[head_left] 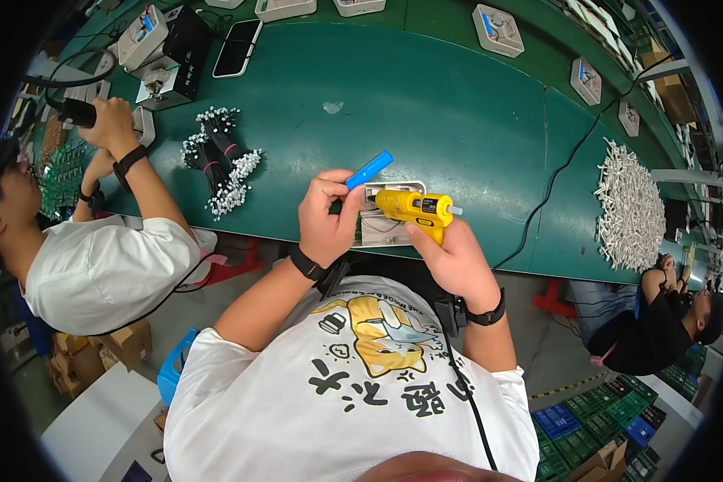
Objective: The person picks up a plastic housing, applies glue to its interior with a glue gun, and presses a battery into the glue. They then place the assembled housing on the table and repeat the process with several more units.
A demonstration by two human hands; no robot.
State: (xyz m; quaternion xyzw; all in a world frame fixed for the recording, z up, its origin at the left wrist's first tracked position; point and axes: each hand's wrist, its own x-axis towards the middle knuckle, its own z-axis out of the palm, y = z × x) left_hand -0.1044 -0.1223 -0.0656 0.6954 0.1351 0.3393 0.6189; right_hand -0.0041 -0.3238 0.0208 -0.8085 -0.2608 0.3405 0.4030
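My left hand (327, 215) pinches a blue cylindrical battery cell (370, 169) near its lower end, the other end pointing up and to the right. In my right hand (456, 261) is a yellow glue gun (414, 207), its nozzle aimed left toward my left hand. A short pale glue stick (455, 210) sticks out of the gun's back. Beneath both hands an open white plastic case (386, 234) rests at the near edge of the green table (442, 104), with thin wires inside. The gun and my hands cover part of it.
Bundled black cables (221, 161) with white connectors lie left of my hands. A phone (238, 48) is farther back. White cases (498, 30) line the far side. Small white parts (631, 207) are heaped at right, near a black cord (548, 189). Co-workers sit on both sides.
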